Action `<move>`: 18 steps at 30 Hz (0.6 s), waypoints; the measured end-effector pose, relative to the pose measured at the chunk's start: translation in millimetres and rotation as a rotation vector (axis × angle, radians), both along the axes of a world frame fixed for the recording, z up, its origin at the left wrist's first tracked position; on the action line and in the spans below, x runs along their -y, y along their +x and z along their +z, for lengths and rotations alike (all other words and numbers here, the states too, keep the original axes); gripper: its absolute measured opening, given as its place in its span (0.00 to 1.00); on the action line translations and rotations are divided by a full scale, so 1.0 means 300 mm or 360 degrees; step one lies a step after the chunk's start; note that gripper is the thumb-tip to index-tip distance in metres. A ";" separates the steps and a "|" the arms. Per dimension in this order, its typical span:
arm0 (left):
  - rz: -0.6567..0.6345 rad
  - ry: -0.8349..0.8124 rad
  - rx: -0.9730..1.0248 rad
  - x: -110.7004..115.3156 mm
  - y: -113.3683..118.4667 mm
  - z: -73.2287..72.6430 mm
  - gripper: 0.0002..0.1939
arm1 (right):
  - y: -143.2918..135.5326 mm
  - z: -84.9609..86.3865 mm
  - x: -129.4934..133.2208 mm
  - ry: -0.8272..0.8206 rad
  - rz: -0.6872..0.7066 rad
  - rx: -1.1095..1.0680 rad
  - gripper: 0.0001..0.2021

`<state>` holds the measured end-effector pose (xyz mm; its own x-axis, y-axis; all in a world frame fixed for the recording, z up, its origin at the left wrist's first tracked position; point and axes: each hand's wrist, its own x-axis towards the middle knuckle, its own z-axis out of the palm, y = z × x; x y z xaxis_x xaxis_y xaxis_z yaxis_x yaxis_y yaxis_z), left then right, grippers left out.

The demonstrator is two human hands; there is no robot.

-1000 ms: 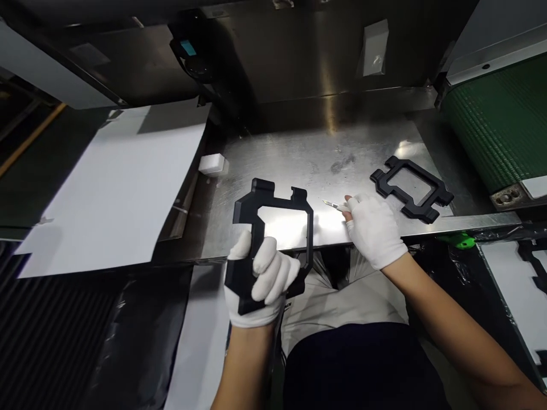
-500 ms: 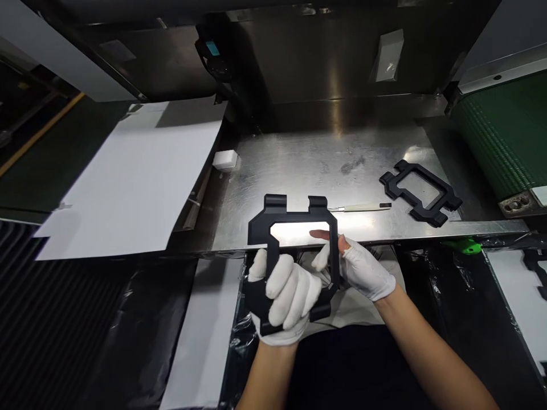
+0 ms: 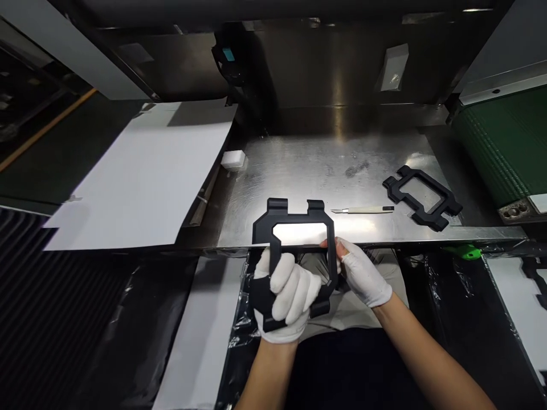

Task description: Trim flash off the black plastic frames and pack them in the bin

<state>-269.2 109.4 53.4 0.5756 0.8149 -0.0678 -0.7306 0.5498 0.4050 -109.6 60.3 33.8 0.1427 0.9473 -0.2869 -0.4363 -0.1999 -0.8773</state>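
My left hand [image 3: 290, 296], in a white glove, is closed around the left side of a black plastic frame [image 3: 301, 218]. Its fingers pass through the large opening, and the frame stands tilted up at the bench's front edge. At the right bar, my right hand [image 3: 365, 277] has its thumb and bare-tipped forefinger closed on the frame's edge; the other fingers are partly hidden behind it. Beyond the frame a craft knife [image 3: 363, 209] with a pale handle lies on the metal bench, blade to the left. A similar black frame [image 3: 436, 185] rests flat farther right.
A large white sheet [image 3: 141, 171] covers the left side, beside a small white block [image 3: 233, 159]. The metal bench [image 3: 299, 165] has a raised back wall. At the right is a green conveyor belt [image 3: 508, 142]. A bright green object [image 3: 468, 252] sits below the bench edge.
My right forefinger has drawn back from the frame's opening to its right bar. The view has shifted slightly, and the knife's blade now shows clear of the frame.
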 end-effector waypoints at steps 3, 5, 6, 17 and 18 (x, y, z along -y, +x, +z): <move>0.0085 -0.0070 -0.0027 0.012 -0.002 0.009 0.31 | 0.013 -0.024 -0.008 -0.0003 -0.0198 -0.0068 0.16; 0.0099 -0.0072 -0.0073 0.019 -0.002 0.004 0.31 | 0.018 -0.026 -0.007 0.0001 -0.0229 -0.0118 0.15; 0.0103 -0.0073 -0.0111 0.021 -0.001 -0.001 0.32 | 0.019 -0.022 -0.003 0.0000 -0.0220 -0.0151 0.16; 0.0079 0.0002 0.0114 0.035 0.021 -0.007 0.30 | -0.036 -0.034 0.054 -0.0024 0.0050 -0.0467 0.26; 0.0076 0.0019 0.0184 0.036 0.022 -0.010 0.30 | -0.039 -0.038 0.056 -0.0038 0.0041 -0.0464 0.26</move>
